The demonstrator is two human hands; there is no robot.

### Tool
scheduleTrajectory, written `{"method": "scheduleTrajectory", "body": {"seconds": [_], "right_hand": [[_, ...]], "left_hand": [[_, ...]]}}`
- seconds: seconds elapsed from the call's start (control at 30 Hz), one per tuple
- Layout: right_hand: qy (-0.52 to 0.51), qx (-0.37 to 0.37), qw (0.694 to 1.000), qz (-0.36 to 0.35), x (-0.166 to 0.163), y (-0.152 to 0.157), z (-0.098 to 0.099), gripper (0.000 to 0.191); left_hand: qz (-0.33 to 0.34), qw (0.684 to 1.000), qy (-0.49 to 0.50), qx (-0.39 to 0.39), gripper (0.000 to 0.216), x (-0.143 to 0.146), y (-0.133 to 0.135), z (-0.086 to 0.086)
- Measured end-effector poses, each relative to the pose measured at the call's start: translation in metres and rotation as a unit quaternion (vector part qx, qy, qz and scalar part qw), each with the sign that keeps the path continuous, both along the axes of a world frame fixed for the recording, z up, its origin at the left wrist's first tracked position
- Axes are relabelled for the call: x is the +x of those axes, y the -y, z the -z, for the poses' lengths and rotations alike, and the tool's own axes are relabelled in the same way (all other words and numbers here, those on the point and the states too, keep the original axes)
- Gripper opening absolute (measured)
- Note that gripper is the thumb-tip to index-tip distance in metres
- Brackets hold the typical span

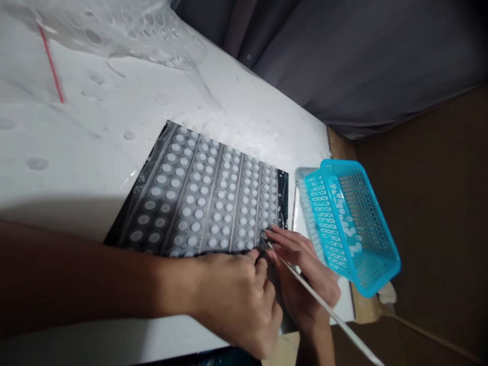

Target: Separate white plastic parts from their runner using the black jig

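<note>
Head view: two hands meet at the lower right of a black sheet [284,183] on the tabletop [267,122].
Left hand [236,297] curled, fingertips at the white discs [155,191]; right hand [314,269] narrow beside a white strip [331,310], grip unclear. Best, I judge, to press the sheet flat and work lightly, sparing neighbouring discs.

White table [244,94]: beneath the fingers [290,241].
Black sheet [283,190], pale discs [166,168]: at the fingertips and beyond.
Blue basket [322,223]: right of the fingers, at the edge.
Clear plastic [125,30], red strip [51,63]: well left, beyond them.
</note>
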State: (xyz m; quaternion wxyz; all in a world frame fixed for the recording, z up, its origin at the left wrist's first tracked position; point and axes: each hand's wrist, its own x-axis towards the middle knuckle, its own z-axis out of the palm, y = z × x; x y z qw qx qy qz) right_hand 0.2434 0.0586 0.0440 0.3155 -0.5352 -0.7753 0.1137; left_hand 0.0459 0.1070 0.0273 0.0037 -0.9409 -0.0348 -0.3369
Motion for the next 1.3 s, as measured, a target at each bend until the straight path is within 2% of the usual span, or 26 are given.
{"method": "scheduleTrajectory", "body": {"seconds": [0.2,0.33,0.43,0.57,0.63,0.73,0.87,0.97,1.2,1.3], "right_hand": [[0.067,0.006,0.998,-0.02,-0.001,0.001,-0.001,0.025],[-0.031,0.006,0.996,0.084,-0.009,0.003,0.009,0.023],[-0.103,-0.028,0.979,0.172,-0.013,0.005,0.013,0.014],[-0.19,-0.056,0.958,0.209,-0.013,0.003,0.012,0.003],[-0.221,-0.056,0.949,0.219,-0.012,-0.001,0.01,0.006],[-0.236,-0.058,0.948,0.205,-0.009,-0.007,0.007,0.011],[-0.164,-0.082,0.973,0.142,-0.004,-0.008,0.004,0.006],[-0.122,-0.074,0.982,0.125,-0.002,-0.002,0.003,0.007],[-0.077,-0.067,0.992,0.073,0.001,0.007,0.01,0.015],[-0.09,-0.07,0.99,0.077,0.002,0.009,0.012,0.018]], "left_hand": [[-0.003,1.0,0.012,0.004,0.016,0.001,0.002,0.001],[0.01,1.0,-0.013,-0.001,0.015,0.0,-0.001,-0.001],[0.031,0.998,-0.049,-0.032,0.025,0.0,-0.003,-0.002],[0.036,0.996,-0.063,-0.052,0.038,0.001,-0.002,-0.002],[0.036,0.996,-0.064,-0.058,0.038,0.002,-0.001,-0.001],[0.033,0.996,-0.059,-0.064,0.035,0.001,0.001,0.001],[0.027,0.998,-0.019,-0.044,0.023,0.001,0.002,0.005],[0.012,0.999,0.015,-0.031,0.018,0.001,0.001,0.006],[-0.018,0.999,0.043,-0.019,0.021,0.003,0.002,0.007],[-0.028,0.999,0.036,-0.029,0.021,0.002,0.004,0.008]]}}
